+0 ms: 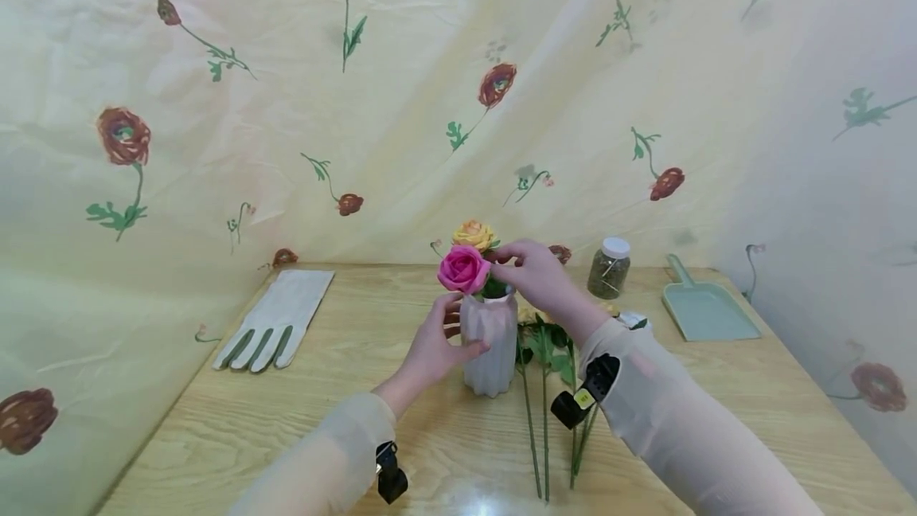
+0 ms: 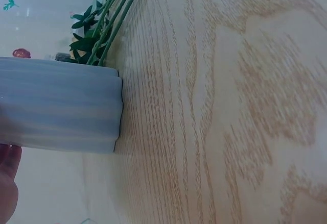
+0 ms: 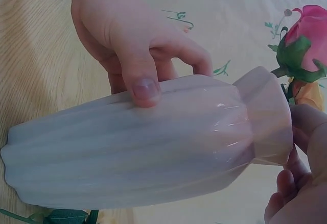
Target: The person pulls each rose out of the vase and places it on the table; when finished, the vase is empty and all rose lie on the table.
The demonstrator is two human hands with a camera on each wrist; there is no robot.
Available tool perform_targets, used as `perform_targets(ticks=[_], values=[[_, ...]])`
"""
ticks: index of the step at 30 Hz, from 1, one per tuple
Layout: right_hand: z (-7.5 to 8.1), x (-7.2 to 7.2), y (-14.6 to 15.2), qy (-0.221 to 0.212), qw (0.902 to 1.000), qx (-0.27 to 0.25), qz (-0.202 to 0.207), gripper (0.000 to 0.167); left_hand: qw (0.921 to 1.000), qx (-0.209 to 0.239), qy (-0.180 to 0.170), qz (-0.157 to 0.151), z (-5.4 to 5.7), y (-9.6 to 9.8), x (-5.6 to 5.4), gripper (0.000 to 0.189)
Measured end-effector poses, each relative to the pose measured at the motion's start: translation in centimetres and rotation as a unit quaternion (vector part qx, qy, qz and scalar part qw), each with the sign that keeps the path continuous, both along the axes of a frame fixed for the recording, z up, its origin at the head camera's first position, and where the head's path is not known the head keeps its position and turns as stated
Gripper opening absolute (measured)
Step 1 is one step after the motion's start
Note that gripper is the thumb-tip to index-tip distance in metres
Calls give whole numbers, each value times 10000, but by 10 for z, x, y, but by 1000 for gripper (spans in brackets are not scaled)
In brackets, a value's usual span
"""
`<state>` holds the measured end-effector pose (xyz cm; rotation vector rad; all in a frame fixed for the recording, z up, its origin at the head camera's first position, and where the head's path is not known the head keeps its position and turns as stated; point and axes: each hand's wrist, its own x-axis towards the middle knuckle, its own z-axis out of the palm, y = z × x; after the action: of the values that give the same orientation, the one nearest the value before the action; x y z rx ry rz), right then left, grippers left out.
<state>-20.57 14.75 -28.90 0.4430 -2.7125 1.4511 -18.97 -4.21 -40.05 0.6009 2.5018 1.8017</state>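
A white ribbed vase (image 1: 490,349) stands upright on the wooden table. My left hand (image 1: 438,345) grips its side, thumb across the front, as the right wrist view also shows (image 3: 138,45). A pink rose (image 1: 464,269) and a yellow rose (image 1: 473,234) rise from the vase's mouth, the pink one in front. My right hand (image 1: 533,273) is at the mouth, thumb and forefinger pinching the yellow rose just below its bloom; the stem between them is mostly hidden. In the left wrist view the vase (image 2: 61,106) lies across the picture, with fingertips at its edge.
Several green-stemmed flowers (image 1: 546,412) lie on the table right of the vase, partly under my right forearm. Farther back stand a lidded jar (image 1: 609,269) and a pale green dustpan (image 1: 709,313). A white glove (image 1: 282,317) lies at the left, and a flowered cloth (image 1: 401,126) hangs behind.
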Motion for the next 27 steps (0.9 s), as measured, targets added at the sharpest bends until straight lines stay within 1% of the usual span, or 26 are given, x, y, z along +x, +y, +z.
perform_targets(ticks=[6, 12, 18, 20, 24, 27], values=[[3, -3, -6, 189, 9997, 131, 19, 25, 10000, -10, 58, 24, 2, 1, -1, 76], [1, -6, -11, 401, 9986, 334, 60, 23, 10000, 26, 45, 23, 0, 0, 0, 75], [1, -5, -16, 303, 9992, 256, -38, 21, 9996, 243, -21, -120, -2, 1, 0, 73], [2, -5, -18, 286, 9992, 261, -112, 20, 9994, 305, -32, -129, -2, 1, 0, 74], [4, -4, -18, 157, 9992, 161, -318, 20, 9995, 293, -14, -95, -2, 1, 0, 74], [7, -4, -16, 29, 9988, -175, -449, 21, 9996, 285, 28, -81, -2, 0, -1, 74]])
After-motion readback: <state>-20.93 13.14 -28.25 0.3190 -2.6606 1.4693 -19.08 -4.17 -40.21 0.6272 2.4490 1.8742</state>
